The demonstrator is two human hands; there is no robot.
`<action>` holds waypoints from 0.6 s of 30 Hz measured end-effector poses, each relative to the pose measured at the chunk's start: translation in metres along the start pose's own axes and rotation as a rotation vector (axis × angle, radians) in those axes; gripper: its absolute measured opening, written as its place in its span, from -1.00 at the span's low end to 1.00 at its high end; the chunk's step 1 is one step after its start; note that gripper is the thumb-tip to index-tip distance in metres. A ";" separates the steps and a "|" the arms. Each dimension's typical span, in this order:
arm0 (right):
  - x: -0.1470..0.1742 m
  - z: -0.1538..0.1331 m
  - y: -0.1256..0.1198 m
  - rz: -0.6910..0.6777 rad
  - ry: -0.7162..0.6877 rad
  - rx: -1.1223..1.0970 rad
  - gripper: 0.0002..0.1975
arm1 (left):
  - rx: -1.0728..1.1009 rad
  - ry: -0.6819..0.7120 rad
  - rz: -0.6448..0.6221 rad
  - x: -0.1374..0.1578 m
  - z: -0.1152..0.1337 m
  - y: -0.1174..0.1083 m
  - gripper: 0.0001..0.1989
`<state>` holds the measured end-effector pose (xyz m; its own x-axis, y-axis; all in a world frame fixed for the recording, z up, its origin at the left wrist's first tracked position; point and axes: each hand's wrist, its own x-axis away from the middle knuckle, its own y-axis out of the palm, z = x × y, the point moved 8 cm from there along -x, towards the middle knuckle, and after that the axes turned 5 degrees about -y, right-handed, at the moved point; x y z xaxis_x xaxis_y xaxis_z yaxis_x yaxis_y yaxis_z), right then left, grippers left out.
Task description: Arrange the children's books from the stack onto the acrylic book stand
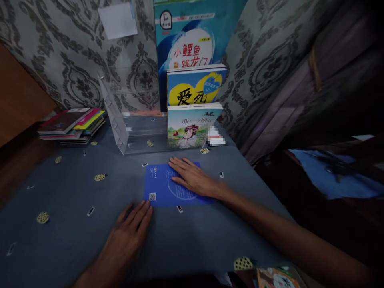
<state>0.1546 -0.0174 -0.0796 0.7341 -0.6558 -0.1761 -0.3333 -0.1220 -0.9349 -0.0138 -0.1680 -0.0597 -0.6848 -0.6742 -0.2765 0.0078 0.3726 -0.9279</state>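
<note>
A thin blue booklet with a QR code and pale print lies flat on the cloth-covered table. Across its right half rests my right hand, palm down, fingers stretched out. My left hand lies flat on the tablecloth, its fingertips at the booklet's lower left corner; whether they press on it I cannot tell. Beyond the booklet stands a clear acrylic rack. Books stand in its right side: a green-white one with a drawn figure, a blue-yellow one behind it, and a tall teal one at the back.
At the back left sits a stack of books. Patterned wallpaper rises behind the table. A white paper hangs there. Blue cloth lies beyond the right edge, and a colourful book shows below the front edge.
</note>
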 end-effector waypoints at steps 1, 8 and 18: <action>0.007 0.006 -0.001 0.001 0.025 0.012 -0.35 | -0.003 -0.007 -0.003 -0.001 0.000 0.000 -0.52; 0.048 0.013 -0.005 -0.006 0.119 0.092 -0.28 | -0.017 -0.086 -0.072 -0.020 0.004 -0.003 -0.62; 0.091 -0.026 -0.005 0.057 0.107 0.185 -0.24 | 0.036 0.019 -0.330 -0.041 0.002 0.015 -0.54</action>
<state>0.2079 -0.0954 -0.0828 0.6470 -0.7342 -0.2058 -0.2511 0.0497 -0.9667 0.0164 -0.1360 -0.0628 -0.6680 -0.7428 0.0448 -0.1912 0.1132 -0.9750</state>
